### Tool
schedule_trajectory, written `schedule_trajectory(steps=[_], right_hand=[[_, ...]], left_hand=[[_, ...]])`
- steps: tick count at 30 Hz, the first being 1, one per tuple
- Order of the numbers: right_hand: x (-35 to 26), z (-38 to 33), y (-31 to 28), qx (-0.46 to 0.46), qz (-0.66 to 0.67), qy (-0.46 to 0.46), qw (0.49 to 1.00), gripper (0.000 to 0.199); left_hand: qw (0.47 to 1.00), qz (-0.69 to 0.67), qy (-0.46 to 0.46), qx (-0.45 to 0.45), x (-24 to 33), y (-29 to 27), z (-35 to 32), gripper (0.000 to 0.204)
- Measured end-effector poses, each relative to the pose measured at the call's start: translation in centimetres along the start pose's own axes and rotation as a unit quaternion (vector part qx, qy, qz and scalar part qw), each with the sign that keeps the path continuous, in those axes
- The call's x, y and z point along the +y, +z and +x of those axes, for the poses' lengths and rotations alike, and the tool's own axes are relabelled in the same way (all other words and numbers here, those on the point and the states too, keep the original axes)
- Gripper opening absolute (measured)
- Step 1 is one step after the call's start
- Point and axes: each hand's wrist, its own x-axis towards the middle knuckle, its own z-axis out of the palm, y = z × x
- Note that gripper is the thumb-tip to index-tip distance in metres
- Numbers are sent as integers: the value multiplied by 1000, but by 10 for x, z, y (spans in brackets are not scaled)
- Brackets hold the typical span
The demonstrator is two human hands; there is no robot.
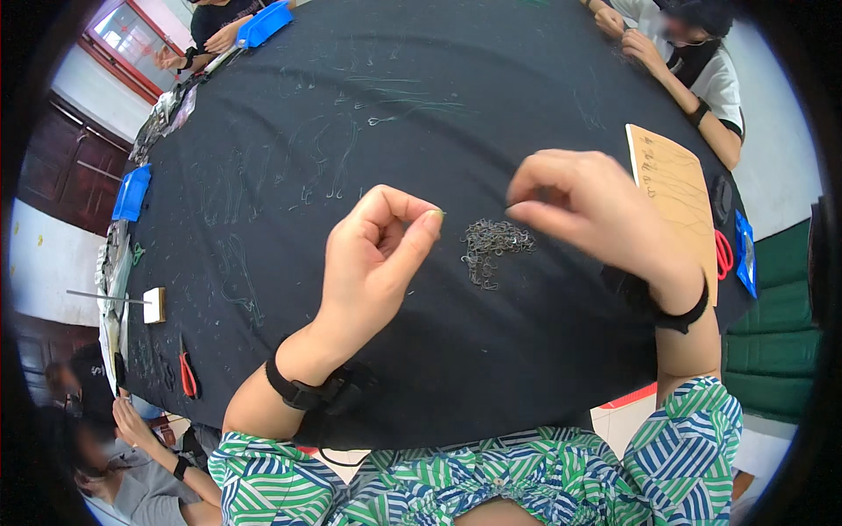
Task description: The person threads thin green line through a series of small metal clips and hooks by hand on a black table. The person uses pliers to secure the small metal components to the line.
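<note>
My left hand (pixel 377 250) is raised over the black cloth, thumb and forefinger pinched together. A tiny greenish bit shows at their tips, too small to name. Across from it, my right hand (pixel 592 210) has its thumb and bent fingers drawn close together. Slight blur hides what these fingers hold, if anything. Between and below both hands lies a loose pile of small dark metal fish hooks (pixel 495 241). Farther off, thin green lines with hooks (pixel 373 120) are spread over the cloth.
The black-covered table (pixel 289 263) carries red-handled scissors (pixel 187 373), a white block with a rod (pixel 153 305) and a blue tray (pixel 132 193) at left. At right are a tan board with threads (pixel 671 175), red handles (pixel 724 254) and a blue packet (pixel 745 254). Other people sit around the table.
</note>
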Motion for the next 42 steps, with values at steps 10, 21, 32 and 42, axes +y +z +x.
schedule_trajectory(steps=[10,21,32,42], right_hand=[[54,-18,-19,-45,-304,176,935,26],[26,5,-5,36,-137,25,990,26],[-14,1,-2,63,-59,-130,988,25],[-15,1,3,55,-70,-145,985,25]], left_hand=[[999,-30,-35,1,1,-4,8,9],[995,-88,-36,32,-3,-11,13,12],[997,-63,-11,31,-4,-13,11,10],[998,14,24,52,-5,-9,12,13]])
